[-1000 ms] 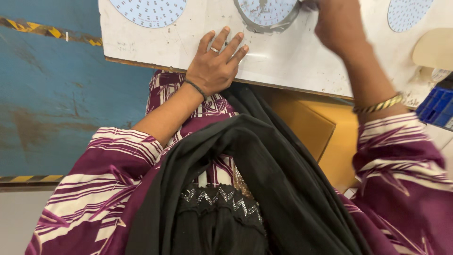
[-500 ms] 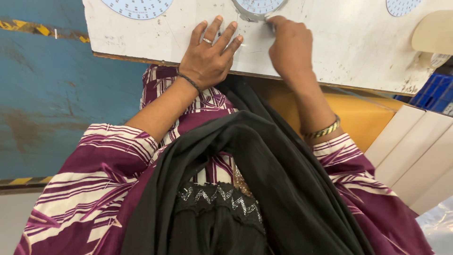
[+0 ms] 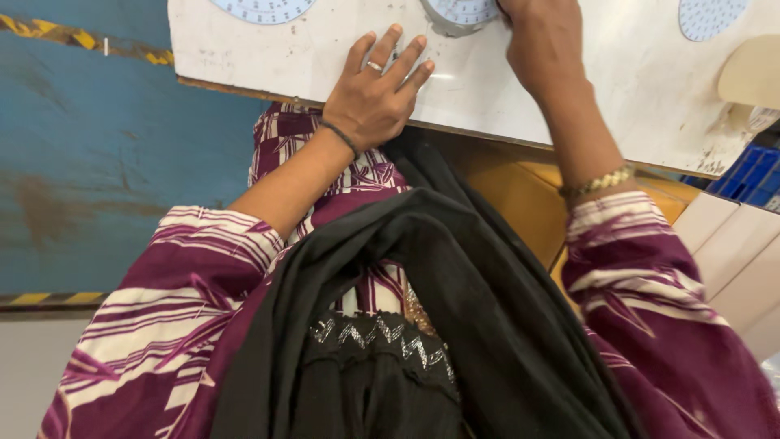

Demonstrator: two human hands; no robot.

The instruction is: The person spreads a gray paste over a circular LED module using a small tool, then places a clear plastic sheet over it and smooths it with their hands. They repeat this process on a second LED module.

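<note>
The left hand [image 3: 375, 96] lies flat, palm down and fingers spread, on the near edge of a white worktable [image 3: 617, 89]; it grips nothing, and a ring sits on one finger with a dark band around the wrist. The right hand [image 3: 543, 45] rests further in on the table, curled with its back to the camera, its fingers against the rim of a round grey-edged disc [image 3: 463, 14] that lies at the top of the view, just beyond the left fingertips (whether the fingers actually pinch the disc cannot be told, since the hand hides them). A gold bracelet [image 3: 600, 182] circles the right wrist. Two more pale dotted discs lie on the same surface, one [image 3: 262, 8] well to the left and another [image 3: 712, 16] far to the right. Below the table edge the arms run back into maroon striped sleeves [image 3: 195, 284] and a black scarf [image 3: 422, 268]. A blue floor [image 3: 89, 154] lies left, a blue crate [image 3: 751, 175] at right.
</note>
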